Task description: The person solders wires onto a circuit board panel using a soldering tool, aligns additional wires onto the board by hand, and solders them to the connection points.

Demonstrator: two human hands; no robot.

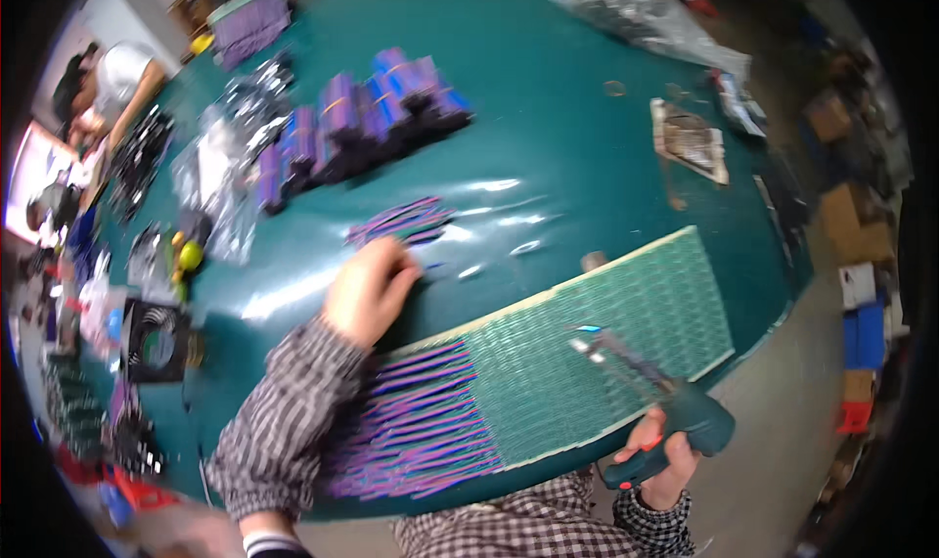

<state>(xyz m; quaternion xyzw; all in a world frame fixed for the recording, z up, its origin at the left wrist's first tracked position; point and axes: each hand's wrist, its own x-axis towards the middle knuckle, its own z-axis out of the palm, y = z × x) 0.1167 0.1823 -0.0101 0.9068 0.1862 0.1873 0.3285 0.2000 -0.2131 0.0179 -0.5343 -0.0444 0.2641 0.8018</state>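
My right hand [675, 468] grips a dark green soldering gun [699, 419] with a red trigger. Its metal tip points left, over a long green gridded panel [597, 362] near the table's front edge. Rows of thin purple, blue and dark wires [421, 426] lie side by side at the panel's left part. Beyond the panel's far edge, my left hand [372, 289] is closed, thumb toward the fingers, right beside a small loose pile of wires [406, 221]. Blur keeps me from seeing what its fingertips hold. My left forearm passes over the panel's left end.
Bundles of purple and blue wires [362, 113] stand farther back on the green table [548, 128]. Clear plastic bags [220, 162] and a black square fan [155, 341] sit at left. A brown packet [690, 139] lies far right. Another person [122, 79] works at far left.
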